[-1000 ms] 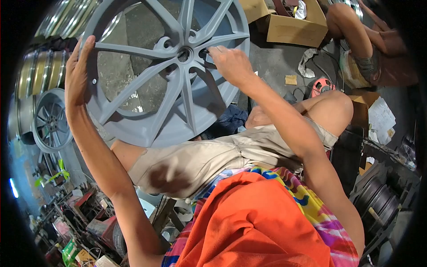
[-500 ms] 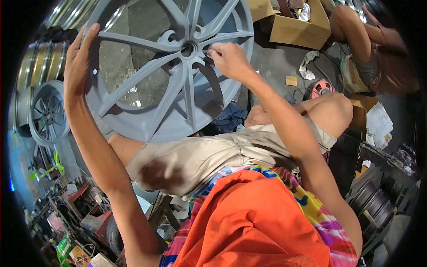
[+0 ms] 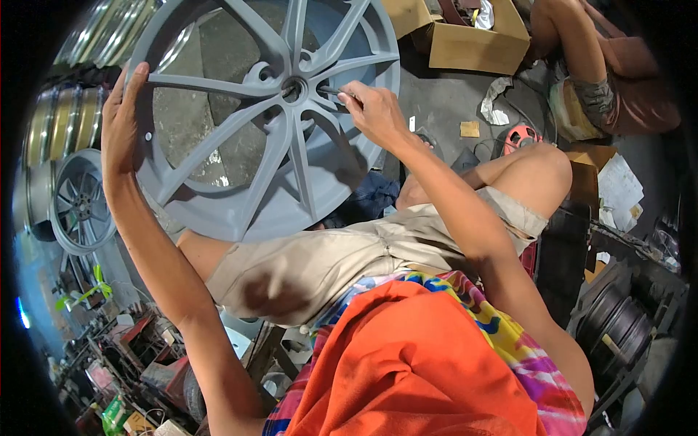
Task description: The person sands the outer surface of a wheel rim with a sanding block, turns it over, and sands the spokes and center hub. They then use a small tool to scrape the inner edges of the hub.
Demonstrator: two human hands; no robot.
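Note:
A large grey spoked wheel rim [image 3: 251,123] stands tilted over my lap. My left hand [image 3: 123,120] holds its outer edge at the left, with the thumb over the lip and the other fingers behind it. Just right of the hub, my right hand [image 3: 372,112] pinches a thin, dark, pointed tool [image 3: 329,90] whose tip is beside the round centre hole, near the bolt holes. What exactly the tool is cannot be made out.
Silver rims [image 3: 81,200] are stacked at the left. An open cardboard box [image 3: 476,49] lies behind at the right, near another person's bent leg [image 3: 574,43]. A red round object [image 3: 520,136] sits beyond my knee. Tools and clutter fill the lower left; dark rims [image 3: 618,320] stand lower right.
The view has shifted a little, and the rim appears slightly further left. The thin tool in my right hand now shows clearly at the hub. My left hand keeps its hold.

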